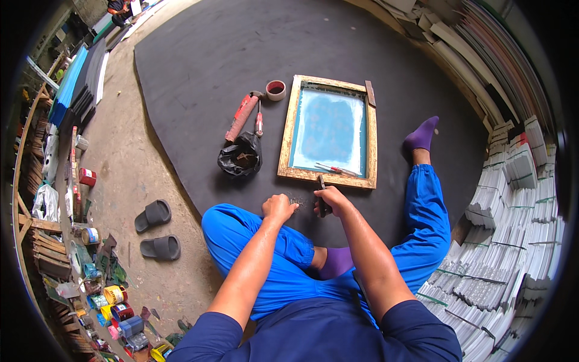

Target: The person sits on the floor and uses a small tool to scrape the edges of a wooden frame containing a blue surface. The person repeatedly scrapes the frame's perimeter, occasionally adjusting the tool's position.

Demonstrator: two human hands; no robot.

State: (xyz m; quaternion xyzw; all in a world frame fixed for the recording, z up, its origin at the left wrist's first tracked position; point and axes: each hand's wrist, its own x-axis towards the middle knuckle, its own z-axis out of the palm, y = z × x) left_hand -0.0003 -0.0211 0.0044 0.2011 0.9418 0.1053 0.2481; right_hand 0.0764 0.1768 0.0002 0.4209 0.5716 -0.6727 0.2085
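My right hand point(332, 200) is wrapped round dark pliers point(322, 205), whose tip meets the near edge of a worn wooden frame point(329, 180). Stretched inside the frame is a blue-and-white screen mesh point(329, 130). On the mesh, near that edge, lies a red-handled screwdriver point(344, 171). My left hand point(279, 208) is closed beside small loose bits point(297, 201) on the black mat; anything within its fingers is hidden. Left of the frame are a black plastic bag point(240, 158), another red-handled screwdriver point(259, 123), a red-handled hammer point(242, 116) and a tape roll point(275, 90).
The black mat point(199, 72) lies under my legs. Dark slippers point(158, 232) rest on the concrete floor at left, near paint cans point(114, 294) and wooden racks. Bundled white paper stacks point(482, 265) line the right side. Far upper left, another person point(119, 8) is partly visible.
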